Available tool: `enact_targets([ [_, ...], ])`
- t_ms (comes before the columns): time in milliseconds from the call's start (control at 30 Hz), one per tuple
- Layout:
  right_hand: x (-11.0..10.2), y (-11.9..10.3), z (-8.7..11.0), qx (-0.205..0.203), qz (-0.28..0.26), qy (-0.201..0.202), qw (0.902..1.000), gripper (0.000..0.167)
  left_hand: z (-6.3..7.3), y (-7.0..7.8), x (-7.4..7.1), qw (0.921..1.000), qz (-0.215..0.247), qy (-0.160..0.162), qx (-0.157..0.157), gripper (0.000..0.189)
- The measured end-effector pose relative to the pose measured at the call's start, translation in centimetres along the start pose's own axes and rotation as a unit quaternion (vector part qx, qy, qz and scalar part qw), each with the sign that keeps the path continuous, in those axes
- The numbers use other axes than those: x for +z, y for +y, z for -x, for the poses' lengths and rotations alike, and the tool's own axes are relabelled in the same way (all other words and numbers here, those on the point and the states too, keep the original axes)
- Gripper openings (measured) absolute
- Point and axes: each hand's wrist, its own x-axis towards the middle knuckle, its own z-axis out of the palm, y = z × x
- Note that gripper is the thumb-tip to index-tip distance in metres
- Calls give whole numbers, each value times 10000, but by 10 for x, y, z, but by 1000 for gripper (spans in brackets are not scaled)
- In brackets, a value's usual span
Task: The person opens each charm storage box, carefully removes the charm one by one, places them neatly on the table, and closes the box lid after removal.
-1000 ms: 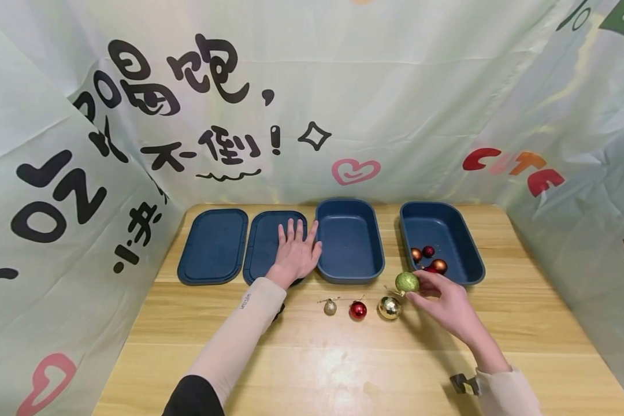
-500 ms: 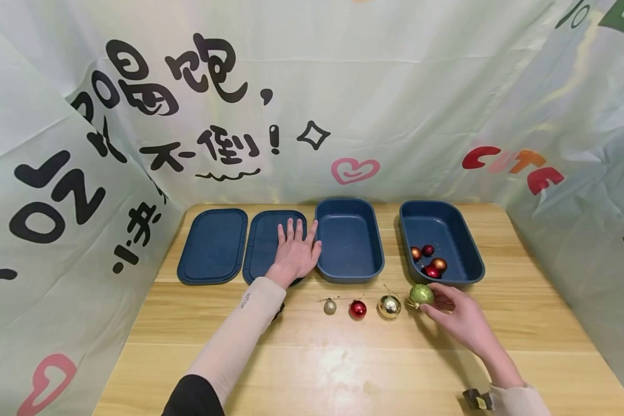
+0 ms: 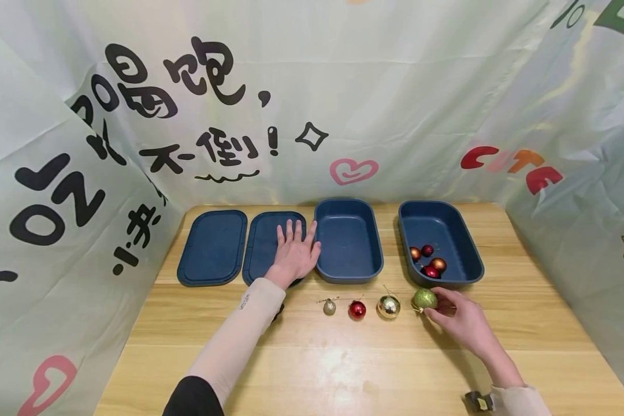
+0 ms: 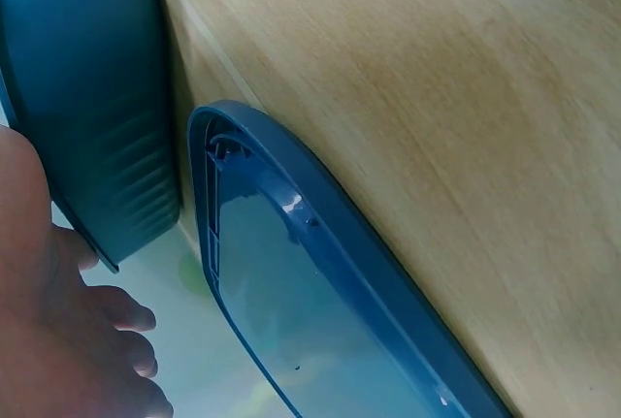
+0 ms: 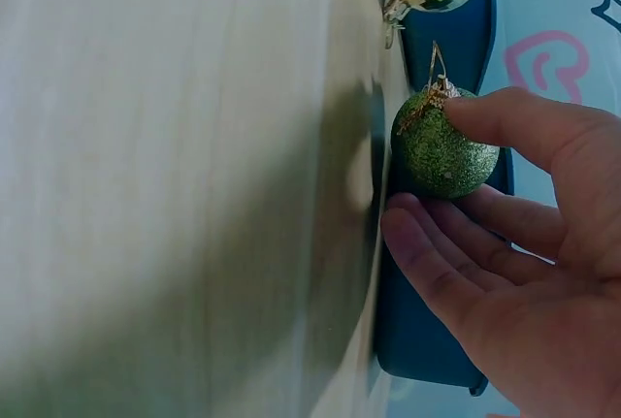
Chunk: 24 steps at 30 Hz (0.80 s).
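Observation:
My right hand (image 3: pixel 465 323) pinches a green glittery Christmas bauble (image 3: pixel 424 299) between thumb and fingers, just in front of the right-hand blue box (image 3: pixel 465 237). In the right wrist view the bauble (image 5: pixel 446 151) has a gold cap and string loop, with the thumb against its top. To its left, a shiny gold bauble (image 3: pixel 388 307), a red one (image 3: pixel 357 310) and a small glittery one (image 3: pixel 330 307) stand in a row. With fingers spread, my left hand (image 3: pixel 295 254) lies over a dark blue lid (image 3: pixel 262 245), its thumb side at the rim of the middle blue box (image 3: pixel 348 248).
Several copper and red baubles (image 3: pixel 438 264) lie in the right-hand box near its front. A second blue lid (image 3: pixel 212 248) rests at the far left of the wooden table (image 3: pixel 312 370). Printed cloth (image 3: pixel 395 104) hangs behind and on both sides.
My right hand has brought the green bauble rightward and down, from above the gold bauble to a spot right of it. My left hand stays in place.

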Motion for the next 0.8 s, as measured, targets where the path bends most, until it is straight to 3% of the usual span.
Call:
enact_targets([
  [800, 3, 2, 2, 364, -192, -211, 9989, 51, 0, 0, 0, 10000, -36, 16, 15, 62],
])
